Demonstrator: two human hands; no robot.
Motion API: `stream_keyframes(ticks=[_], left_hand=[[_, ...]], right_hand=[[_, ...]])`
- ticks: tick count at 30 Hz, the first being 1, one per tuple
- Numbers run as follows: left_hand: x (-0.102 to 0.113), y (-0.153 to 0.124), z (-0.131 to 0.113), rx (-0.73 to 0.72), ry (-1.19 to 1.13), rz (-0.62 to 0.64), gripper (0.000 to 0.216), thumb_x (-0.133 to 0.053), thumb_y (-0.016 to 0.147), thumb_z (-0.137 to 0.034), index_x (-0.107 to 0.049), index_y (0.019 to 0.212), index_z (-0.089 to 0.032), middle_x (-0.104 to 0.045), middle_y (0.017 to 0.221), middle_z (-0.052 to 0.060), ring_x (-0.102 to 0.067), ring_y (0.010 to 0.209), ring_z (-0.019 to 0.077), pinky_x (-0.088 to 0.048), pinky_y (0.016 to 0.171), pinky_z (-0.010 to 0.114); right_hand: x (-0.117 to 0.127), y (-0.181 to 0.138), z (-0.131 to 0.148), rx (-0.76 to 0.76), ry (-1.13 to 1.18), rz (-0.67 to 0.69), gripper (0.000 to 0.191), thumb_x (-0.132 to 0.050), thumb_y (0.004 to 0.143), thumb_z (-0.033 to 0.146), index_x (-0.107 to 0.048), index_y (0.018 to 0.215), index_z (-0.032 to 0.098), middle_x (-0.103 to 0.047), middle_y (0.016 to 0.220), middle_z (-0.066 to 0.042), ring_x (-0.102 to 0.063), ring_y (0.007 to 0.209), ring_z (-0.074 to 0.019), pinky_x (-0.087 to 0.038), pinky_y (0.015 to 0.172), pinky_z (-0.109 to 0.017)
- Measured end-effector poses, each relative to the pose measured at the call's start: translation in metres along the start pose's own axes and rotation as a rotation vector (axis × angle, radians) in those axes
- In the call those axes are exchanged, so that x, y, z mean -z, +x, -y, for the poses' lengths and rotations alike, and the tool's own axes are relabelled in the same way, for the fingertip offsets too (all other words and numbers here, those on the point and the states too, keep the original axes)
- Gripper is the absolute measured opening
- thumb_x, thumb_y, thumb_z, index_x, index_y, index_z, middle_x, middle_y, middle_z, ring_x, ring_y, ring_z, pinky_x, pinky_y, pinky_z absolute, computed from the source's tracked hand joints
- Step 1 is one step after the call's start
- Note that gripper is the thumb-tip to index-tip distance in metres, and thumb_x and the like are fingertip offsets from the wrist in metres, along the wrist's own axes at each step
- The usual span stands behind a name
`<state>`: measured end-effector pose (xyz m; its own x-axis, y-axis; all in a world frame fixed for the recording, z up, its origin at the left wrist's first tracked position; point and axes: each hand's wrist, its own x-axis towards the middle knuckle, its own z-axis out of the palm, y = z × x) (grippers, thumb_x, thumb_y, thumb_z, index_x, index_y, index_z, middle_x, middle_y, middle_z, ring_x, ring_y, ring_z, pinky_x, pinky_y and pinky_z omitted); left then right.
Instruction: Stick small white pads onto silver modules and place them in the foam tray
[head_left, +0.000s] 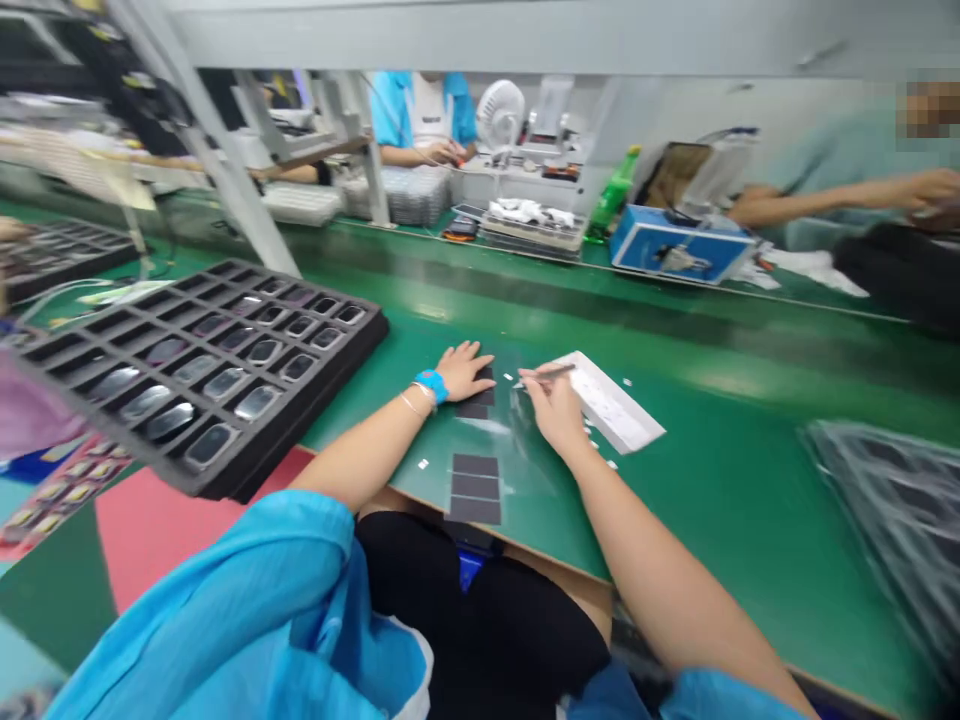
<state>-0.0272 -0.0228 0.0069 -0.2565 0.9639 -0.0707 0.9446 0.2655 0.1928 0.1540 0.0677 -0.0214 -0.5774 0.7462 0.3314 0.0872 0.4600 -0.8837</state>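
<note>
My left hand (466,373) lies flat with its fingers spread, pressing on dark rectangular strips (475,411) on a clear film. A blue band and a thin bracelet circle that wrist. Between the closed fingers of my right hand (555,408) is a slim dark pair of tweezers (561,372), its tip pointing left toward the strips. Nearer my lap, more dark strips (475,489) lie at the table edge. Beside my right hand rests a white paper sheet (634,425), with small white bits scattered around it.
A black foam tray (367,335) with shiny oval-cornered pieces in its pockets stands at left. Clear plastic trays (847,460) are at right. Across the green table (720,500) are a blue box (675,245), a green bottle (615,195), a white fan (501,115) and co-workers.
</note>
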Motion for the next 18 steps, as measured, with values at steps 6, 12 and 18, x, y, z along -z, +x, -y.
stream_keyframes(ticks=[6, 12, 18], left_hand=[[0.002, -0.002, 0.000, 0.008, -0.043, 0.028, 0.066, -0.045, 0.094, -0.056, -0.035, 0.150, -0.023, -0.018, 0.163, 0.014, -0.014, 0.151, 0.0292, -0.015, 0.120, 0.050], [0.003, -0.005, 0.000, -0.007, -0.051, 0.036, 0.068, -0.042, 0.094, -0.057, -0.032, 0.152, -0.023, -0.016, 0.163, 0.014, -0.012, 0.151, 0.0288, -0.014, 0.120, 0.049], [0.003, -0.006, 0.001, -0.004, -0.043, 0.049, 0.068, -0.040, 0.094, -0.059, -0.032, 0.152, -0.025, -0.016, 0.163, 0.012, -0.013, 0.151, 0.0284, -0.015, 0.120, 0.047]], right_hand=[[0.002, 0.001, 0.002, 0.037, -0.103, 0.031, 0.036, -0.050, 0.086, 0.052, -0.055, 0.103, 0.020, -0.070, 0.108, -0.014, -0.068, 0.096, -0.0264, -0.052, 0.091, -0.050], [0.005, -0.003, 0.012, 0.019, -0.205, 0.065, 0.037, -0.048, 0.087, 0.054, -0.058, 0.102, 0.021, -0.071, 0.105, -0.013, -0.069, 0.093, -0.0275, -0.052, 0.091, -0.052], [0.005, -0.001, 0.005, -0.021, -0.198, 0.050, 0.041, -0.048, 0.085, 0.054, -0.056, 0.105, 0.020, -0.071, 0.105, -0.014, -0.069, 0.096, -0.0282, -0.052, 0.091, -0.051]])
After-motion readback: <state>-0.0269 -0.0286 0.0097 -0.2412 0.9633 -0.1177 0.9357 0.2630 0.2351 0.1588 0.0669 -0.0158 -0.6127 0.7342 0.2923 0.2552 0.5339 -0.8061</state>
